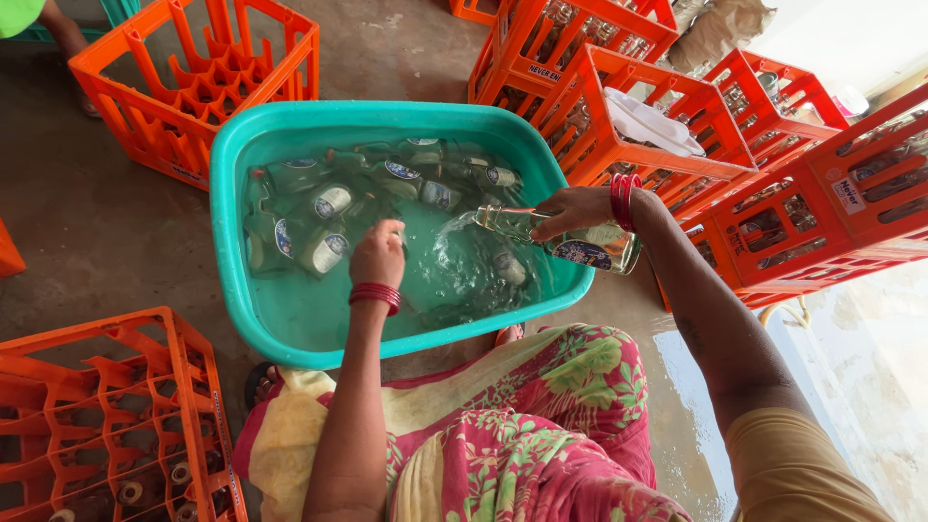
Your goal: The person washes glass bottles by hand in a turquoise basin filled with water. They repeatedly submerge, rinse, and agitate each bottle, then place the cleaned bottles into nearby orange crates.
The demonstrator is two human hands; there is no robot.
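Lit by soft, even daylight, bright throughout. Strongest from the far right, where the pale wet concrete floor (pixel 870 377) glares nearly white and loses detail. Only faint, diffuse shadows beneath the round-cornered teal plastic tub (pixel 290 130) and the orange plastic bottle crates (pixel 290 58). Small sparkles on the rippled water and on the tilted clear glass bottle (pixel 570 240). Sharp in the centre; slight wide-angle bowing and stretching toward the edges. Splashing water a little blurred by motion. Colours heavily saturated.
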